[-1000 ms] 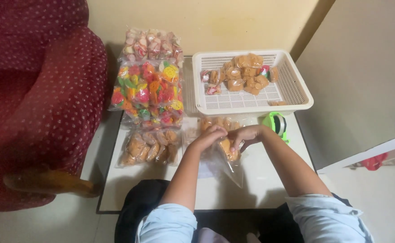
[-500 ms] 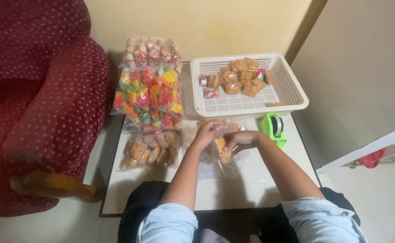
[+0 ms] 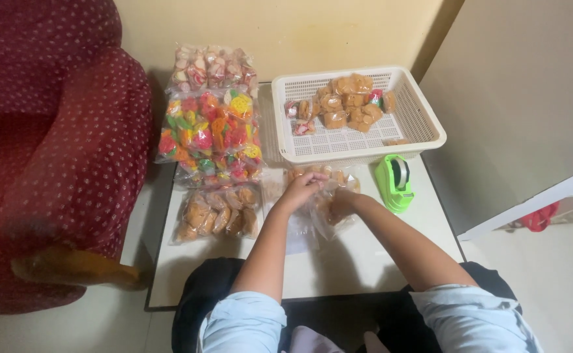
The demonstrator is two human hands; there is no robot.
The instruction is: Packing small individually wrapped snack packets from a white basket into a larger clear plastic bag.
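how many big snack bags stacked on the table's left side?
3: pink-white bag at the back, multicoloured bag in the middle, brown cookie bag nearest the left hand. More may lie underneath.

A home living room is shown, put to use as a small snack-packing spot. A dark red upholstered armchair (image 3: 51, 150) with a pale dot pattern and a wooden leg is set against a plain cream wall (image 3: 286, 33), just beside a low white table (image 3: 358, 261). On the table, clear bags of coloured snacks (image 3: 211, 134) and brown snacks (image 3: 218, 212) are stacked, a white plastic basket (image 3: 424, 114) of small filled packets is placed at the far edge, and a green tape dispenser (image 3: 393, 183) is kept near it. A pale panel at the right may be a door, though this cannot be told for certain.
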